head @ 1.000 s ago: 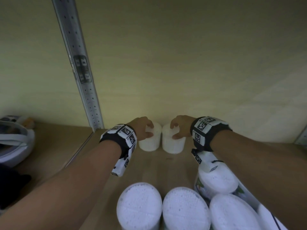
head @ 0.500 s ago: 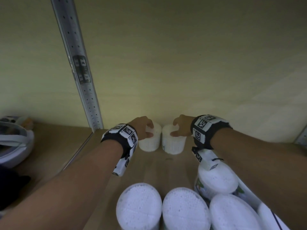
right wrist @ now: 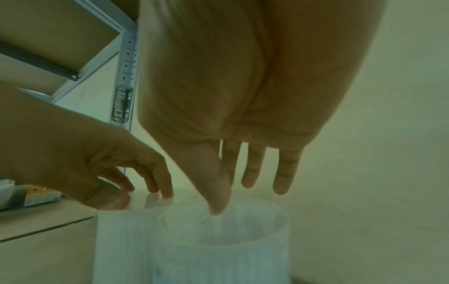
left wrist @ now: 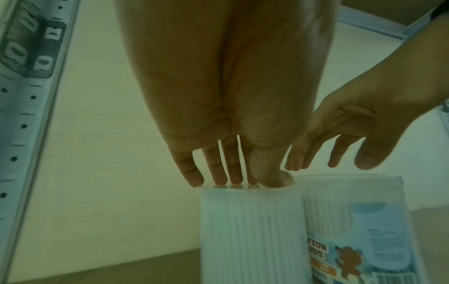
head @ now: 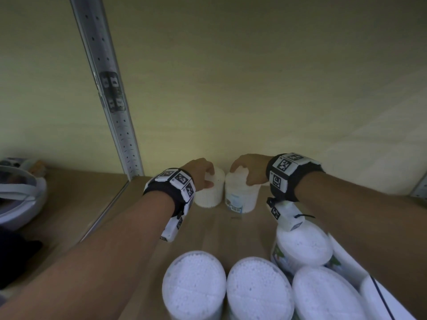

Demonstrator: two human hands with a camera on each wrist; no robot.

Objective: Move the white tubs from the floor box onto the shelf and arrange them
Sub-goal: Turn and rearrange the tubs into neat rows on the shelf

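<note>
Two tubs stand upright, touching side by side, at the back of the shelf (head: 219,229) against the wall. The left hand (head: 198,173) rests its straight fingertips (left wrist: 219,177) and thumb on the left tub (head: 211,192). The right hand (head: 250,168), fingers spread, touches the right tub (head: 241,197) with its thumb. Five more tubs (head: 194,285) stand nearer.

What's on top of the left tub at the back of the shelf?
Left hand fingertips rest on the lid of the left tub; the hand covers most of the lid.
</note>
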